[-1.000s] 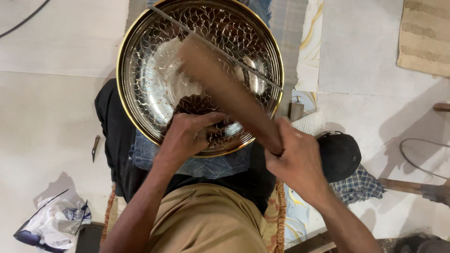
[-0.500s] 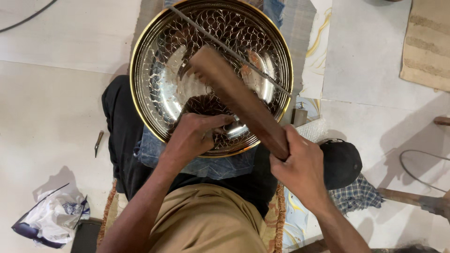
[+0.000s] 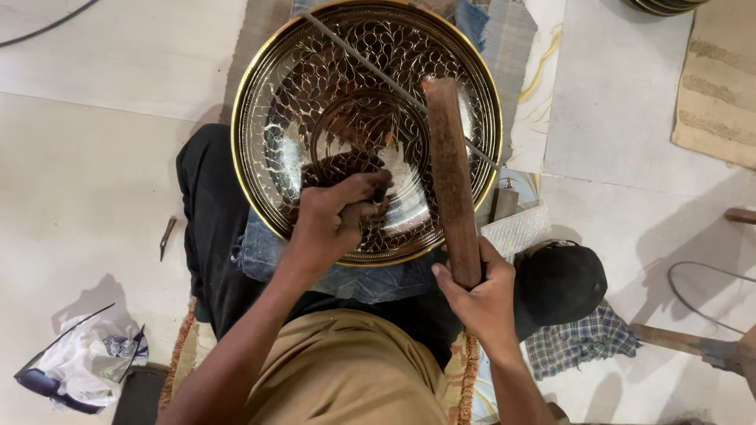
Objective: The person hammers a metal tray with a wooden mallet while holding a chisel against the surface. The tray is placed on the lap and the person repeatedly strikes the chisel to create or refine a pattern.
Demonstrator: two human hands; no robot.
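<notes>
Engraved tray point(image 3: 315, 86): a big round metal dish with a gold rim and leaf pattern, resting tilted on my lap over a piece of blue cloth point(image 3: 260, 252); I see it fill the upper middle of the head view.
Floor point(image 3: 87, 157): pale tiles around me, with a woven mat under the tray's far edge.
Wooden mallet point(image 3: 452, 173): a long brown block standing almost upright over the tray's right half, its top end above the engraved face.
Black cap point(image 3: 561, 282): lying on the floor just right of my right hand, on a checked cloth point(image 3: 583, 342).
Right hand point(image 3: 479, 293): fingers closed tight around the mallet's lower end, just past the tray's near rim.
Left hand point(image 3: 337, 216): fingers curled shut, pressed onto the tray's inner face near the centre; they pinch a small dark tool whose tip I can barely make out.
Thin metal rod point(image 3: 370, 67): lying slantwise across the tray.
Small chisel point(image 3: 166, 237): alone on the floor, well left.
</notes>
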